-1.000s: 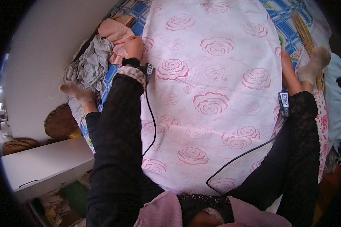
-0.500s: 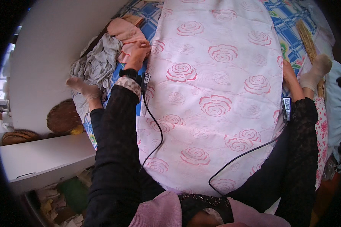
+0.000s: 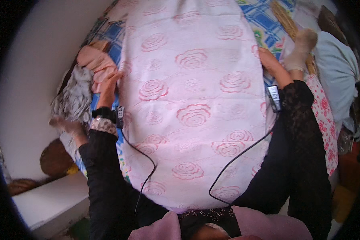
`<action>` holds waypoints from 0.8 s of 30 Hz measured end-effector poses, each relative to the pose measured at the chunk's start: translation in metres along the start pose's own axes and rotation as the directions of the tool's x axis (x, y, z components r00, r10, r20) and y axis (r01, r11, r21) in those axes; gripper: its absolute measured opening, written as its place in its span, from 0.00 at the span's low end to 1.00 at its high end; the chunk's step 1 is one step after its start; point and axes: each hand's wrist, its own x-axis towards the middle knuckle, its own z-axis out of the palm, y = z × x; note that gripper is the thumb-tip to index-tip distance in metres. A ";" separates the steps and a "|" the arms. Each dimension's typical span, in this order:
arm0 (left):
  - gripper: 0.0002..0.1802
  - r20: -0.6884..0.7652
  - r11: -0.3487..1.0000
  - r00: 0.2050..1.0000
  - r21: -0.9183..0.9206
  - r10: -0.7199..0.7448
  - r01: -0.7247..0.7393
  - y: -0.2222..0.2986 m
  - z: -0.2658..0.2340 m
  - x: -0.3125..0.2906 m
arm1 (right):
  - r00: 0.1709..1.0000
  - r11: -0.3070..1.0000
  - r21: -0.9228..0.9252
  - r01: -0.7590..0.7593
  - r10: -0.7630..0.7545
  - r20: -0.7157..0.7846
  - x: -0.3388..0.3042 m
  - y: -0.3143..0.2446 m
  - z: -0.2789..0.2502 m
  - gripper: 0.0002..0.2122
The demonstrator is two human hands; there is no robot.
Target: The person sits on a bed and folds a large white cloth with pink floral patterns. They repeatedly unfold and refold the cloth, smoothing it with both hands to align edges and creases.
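A long white cloth with pink rose outlines point(image 3: 193, 86) lies spread lengthwise between my legs, its near end reaching my lap. At its left edge my left hand point(image 3: 109, 85) is closed, fingertips pinching the cloth's border. My right hand point(image 3: 273, 65) holds the opposite edge, with its fingertips partly hidden by the fabric. Both edges run fairly straight between the hands, and a crosswise crease shows in the nearer part. A peach cloth point(image 3: 97, 64) lies crumpled beside my left hand.
Under everything is a blue checked sheet point(image 3: 263, 20). A crumpled grey cloth point(image 3: 76, 94) lies by the left wall. A straw broom point(image 3: 285, 20) rests at the right, near my socked foot point(image 3: 302, 50) and a pale blue cloth point(image 3: 336, 72). Black cables point(image 3: 224, 170) cross the rose cloth.
The view has shifted, so the whole scene sits further left. My left hand has come nearer along the cloth's left edge; my right hand stays at the right edge.
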 end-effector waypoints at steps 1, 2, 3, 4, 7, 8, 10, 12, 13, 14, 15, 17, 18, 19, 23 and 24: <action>0.12 -0.045 0.998 0.998 0.045 0.049 -0.047 -0.004 0.001 0.001 | 0.997 0.992 -0.127 0.012 -0.021 -0.068 0.000 0.000 -0.001 0.21; 0.11 -0.145 0.996 0.986 0.021 -0.082 0.086 -0.006 0.000 0.005 | 0.994 0.995 -0.097 -0.015 0.004 -0.112 0.002 0.000 0.000 0.20; 0.11 -0.151 0.991 0.980 -0.053 -0.132 0.125 -0.010 0.002 0.008 | 0.993 0.995 -0.102 -0.019 0.007 -0.117 0.001 0.000 -0.001 0.20; 0.10 -0.178 0.980 0.968 -0.123 -0.175 0.155 -0.013 0.004 0.010 | 0.992 0.994 -0.105 -0.022 0.009 -0.124 0.002 0.000 -0.001 0.20; 0.10 -0.228 0.999 0.973 -0.036 -0.044 0.037 -0.022 0.006 0.014 | 0.987 0.998 -0.048 -0.047 0.040 -0.153 0.002 -0.002 0.003 0.19; 0.09 -0.227 0.998 0.973 -0.043 -0.047 0.038 -0.024 0.006 0.015 | 0.990 0.996 -0.084 0.004 -0.016 -0.144 0.001 -0.003 0.004 0.19; 0.09 -0.231 0.981 0.960 -0.147 -0.157 0.125 -0.026 0.005 0.016 | 0.979 0.987 -0.162 -0.005 -0.028 -0.201 -0.001 -0.003 0.006 0.19; 0.08 -0.241 0.987 0.963 -0.139 -0.117 0.085 -0.029 0.006 0.016 | 0.978 0.994 -0.111 0.003 -0.026 -0.206 -0.002 -0.003 0.008 0.17; 0.08 -0.251 0.977 0.952 -0.167 -0.173 0.133 -0.031 0.006 0.017 | 0.978 0.996 -0.087 -0.010 -0.008 -0.206 -0.001 -0.003 0.008 0.17; 0.07 -0.271 0.964 0.937 -0.212 -0.218 0.163 -0.033 0.007 0.017 | 0.979 0.998 -0.058 -0.015 0.003 -0.203 -0.003 -0.003 0.008 0.16; 0.07 -0.269 0.990 0.957 -0.121 -0.107 0.077 -0.034 0.008 0.018 | 0.987 0.998 -0.055 -0.035 0.026 -0.158 -0.003 -0.004 0.007 0.17; 0.06 -0.258 0.998 0.964 0.024 0.067 -0.063 -0.038 0.011 0.018 | 0.984 1.000 -0.019 -0.016 0.012 -0.180 -0.004 -0.006 0.006 0.18; 0.06 -0.272 0.997 0.960 -0.004 0.074 -0.078 -0.039 0.013 0.019 | 0.978 0.999 -0.006 -0.044 0.042 -0.206 -0.005 -0.008 0.005 0.19; 0.06 -0.283 0.999 0.959 -0.032 0.004 -0.014 -0.039 0.014 0.019 | 0.985 0.993 0.101 -0.053 0.069 -0.159 -0.006 -0.011 0.005 0.19; 0.09 -0.326 0.987 0.945 0.152 0.003 0.049 -0.039 0.015 0.020 | 0.994 0.930 0.358 -0.085 0.103 -0.032 -0.011 -0.018 0.007 0.21; 0.10 -0.328 0.981 0.945 0.184 0.008 0.056 -0.039 0.015 0.021 | 0.998 0.918 0.392 -0.054 0.034 0.057 -0.011 -0.017 0.008 0.22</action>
